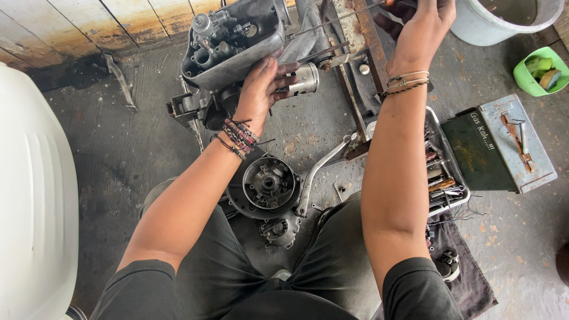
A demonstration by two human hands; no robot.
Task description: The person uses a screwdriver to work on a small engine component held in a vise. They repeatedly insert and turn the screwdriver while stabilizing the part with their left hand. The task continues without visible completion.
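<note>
A dismantled small engine (234, 44) lies on the concrete floor in front of me. My left hand (259, 89) rests on its grey casing, fingers curled against the shiny metal cylinder (303, 78). My right hand (422, 29) is raised near the top edge, closed around a thin metal rod (332, 22) that runs left over a rusty metal frame (355, 65). A round flywheel housing (265, 185) with a silver kick lever (317, 172) lies between my knees. Both wrists wear bracelets.
An open tray of hand tools (444, 172) sits to the right beside a green-and-grey metal toolbox (501, 148). A white bucket (504, 21) and a green bowl (540, 71) stand far right. A white panel (32, 195) fills the left edge. A dark cloth (468, 266) lies under the tray.
</note>
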